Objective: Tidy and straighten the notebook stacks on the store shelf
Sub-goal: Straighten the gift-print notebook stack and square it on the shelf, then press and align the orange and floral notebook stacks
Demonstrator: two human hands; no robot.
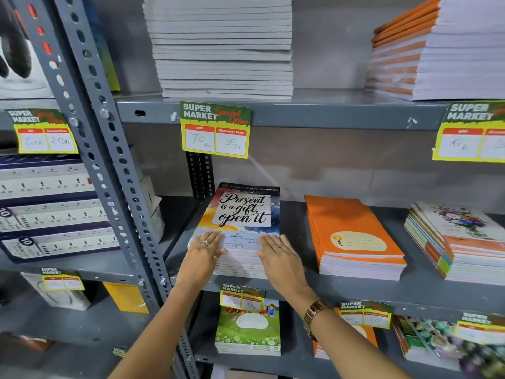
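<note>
A stack of notebooks with a "Present is a gift, open it" cover (243,212) lies on the middle grey shelf (355,289). My left hand (203,254) rests flat on the stack's near left corner, fingers apart. On the near right corner my right hand (278,257) lies flat too, fingers together, palm down. Neither hand grips anything. To the right sit an orange notebook stack (352,236) and a fanned, uneven stack with floral covers (461,242).
The upper shelf holds a tall white stack (224,47) and a tall orange-edged stack (437,50). Price tags (216,129) hang from shelf edges. Below lie green-cover notebooks (248,326). A slotted upright post (109,165) divides off boxed power strips (52,212) at left.
</note>
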